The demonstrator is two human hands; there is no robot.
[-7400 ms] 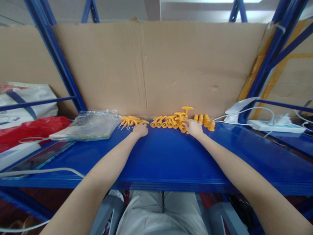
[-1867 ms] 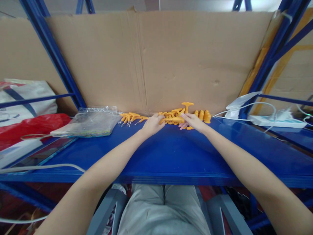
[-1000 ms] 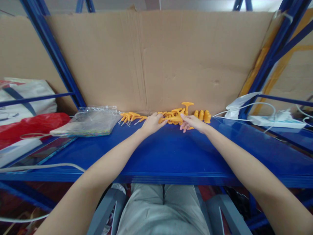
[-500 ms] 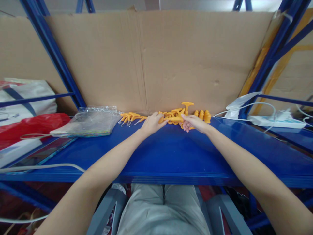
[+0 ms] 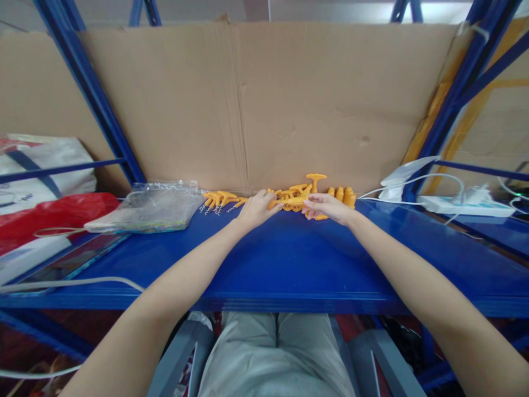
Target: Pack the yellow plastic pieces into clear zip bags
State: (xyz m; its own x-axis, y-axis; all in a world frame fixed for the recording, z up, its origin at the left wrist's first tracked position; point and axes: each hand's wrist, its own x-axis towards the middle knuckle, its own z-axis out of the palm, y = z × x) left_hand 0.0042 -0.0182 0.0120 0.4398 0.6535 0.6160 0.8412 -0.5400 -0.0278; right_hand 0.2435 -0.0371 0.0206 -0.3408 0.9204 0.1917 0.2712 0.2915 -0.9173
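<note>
currently | we hold the orange piece [image 5: 290, 202] just in front of the cardboard [image 5: 264, 110] | left hand [image 5: 256, 209] wrapped round one end, right hand [image 5: 327, 206] pinching the other | step, we judge: working it two-handed | next move calls for ends steady, in line

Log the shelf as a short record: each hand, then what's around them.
left hand: gripping an orange piece
right hand: fingertips at what looks like its other end; grip unclear
left of hands: orange-handled corkscrews, metal spirals showing; beyond, clear plastic packaging
behind right hand: T-shaped orange handle, lower end hidden
right of hands: orange sleeves; farther, white power strip
surface: blue shelf
</note>
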